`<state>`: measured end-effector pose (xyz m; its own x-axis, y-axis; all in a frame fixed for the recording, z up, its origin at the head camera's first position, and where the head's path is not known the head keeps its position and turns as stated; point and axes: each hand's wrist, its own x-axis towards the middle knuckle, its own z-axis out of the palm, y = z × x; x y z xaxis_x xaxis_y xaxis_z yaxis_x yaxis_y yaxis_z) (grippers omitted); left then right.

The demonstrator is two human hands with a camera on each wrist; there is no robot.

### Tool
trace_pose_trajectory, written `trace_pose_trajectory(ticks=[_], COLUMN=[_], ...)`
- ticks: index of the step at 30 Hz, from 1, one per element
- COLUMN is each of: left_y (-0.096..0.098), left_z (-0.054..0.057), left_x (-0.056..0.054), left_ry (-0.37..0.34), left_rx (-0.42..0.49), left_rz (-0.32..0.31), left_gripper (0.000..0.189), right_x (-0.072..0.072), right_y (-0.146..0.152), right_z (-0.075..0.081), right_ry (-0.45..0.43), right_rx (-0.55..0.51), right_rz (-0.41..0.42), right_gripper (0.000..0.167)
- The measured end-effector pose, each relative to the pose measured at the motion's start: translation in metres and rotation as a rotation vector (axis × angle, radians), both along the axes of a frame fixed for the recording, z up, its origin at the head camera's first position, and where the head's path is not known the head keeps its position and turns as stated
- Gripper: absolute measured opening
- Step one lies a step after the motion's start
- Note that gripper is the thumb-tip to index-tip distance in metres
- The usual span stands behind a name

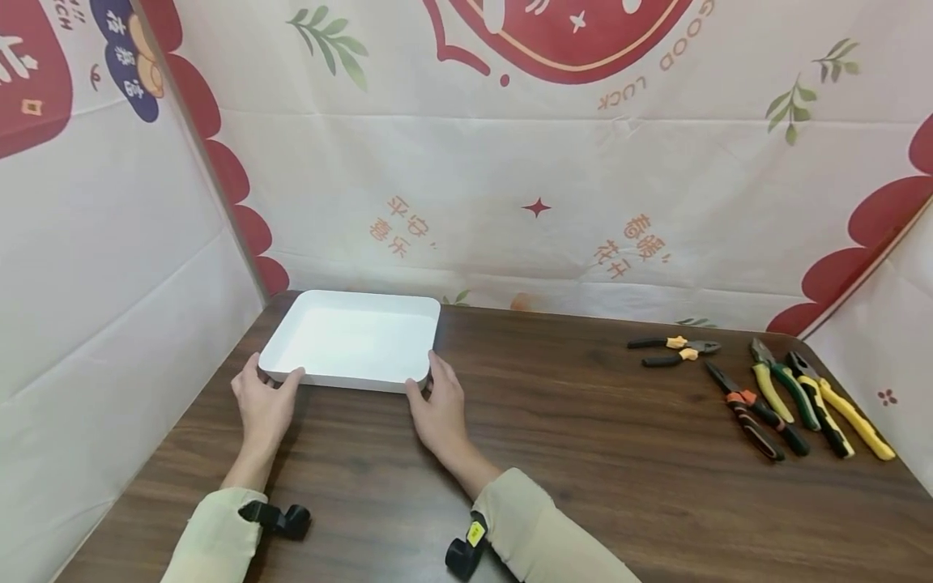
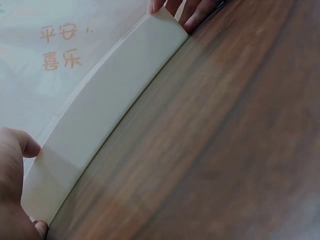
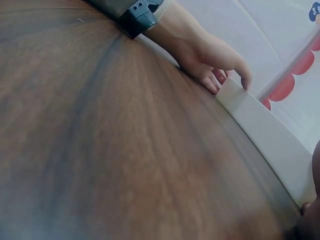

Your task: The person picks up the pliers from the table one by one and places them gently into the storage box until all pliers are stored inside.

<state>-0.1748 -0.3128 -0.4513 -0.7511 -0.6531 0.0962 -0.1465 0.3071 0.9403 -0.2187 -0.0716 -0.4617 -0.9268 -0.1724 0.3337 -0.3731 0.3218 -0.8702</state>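
Observation:
A shallow white rectangular tray (image 1: 357, 336) lies at the back left of the wooden table. My left hand (image 1: 266, 405) grips its near left corner, thumb on the near rim and fingers around the side. At the near right corner my right hand (image 1: 440, 413) holds the tray the same way. In the left wrist view, the tray's near wall (image 2: 105, 105) stands on the tabletop between both hands, the left thumb pressed on its upper edge. From the right wrist view the tray's wall (image 3: 272, 135) runs from the left hand (image 3: 215, 65) to the right hand, partly cut off.
Toward the table's right side lie several pliers: black-and-yellow pliers (image 1: 674, 351), orange-and-black pliers (image 1: 754, 411), green-handled pliers (image 1: 787, 385) and yellow-and-black pliers (image 1: 838, 405). Printed cloth walls (image 1: 554, 162) enclose the wooden table (image 1: 554, 421) at the back and sides.

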Motion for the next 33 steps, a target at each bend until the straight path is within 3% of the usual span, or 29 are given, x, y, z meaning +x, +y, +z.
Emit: trace_pose_trajectory(ticks=[15, 23, 26, 33], left_y=[0.023, 0.041, 0.050, 0.073], left_z=[0.001, -0.001, -0.001, -0.002], left_x=[-0.006, -0.009, -0.011, -0.015], left_ry=[0.011, -0.068, -0.060, -0.035], left_rx=[0.025, -0.118, -0.163, -0.157], left_rz=[-0.085, -0.160, -0.191, -0.229], left_gripper=[0.090, 0.103, 0.100, 0.087], right_x=[0.000, -0.004, -0.007, -0.010], right_y=[0.034, 0.060, 0.071, 0.097], right_z=[0.004, 0.005, 0.005, 0.004], right_ry=[0.013, 0.014, 0.023, 0.033], right_rx=[0.030, 0.109, 0.113, 0.146], right_rz=[-0.057, -0.127, -0.144, -0.176], right_gripper=[0.059, 0.069, 0.068, 0.068])
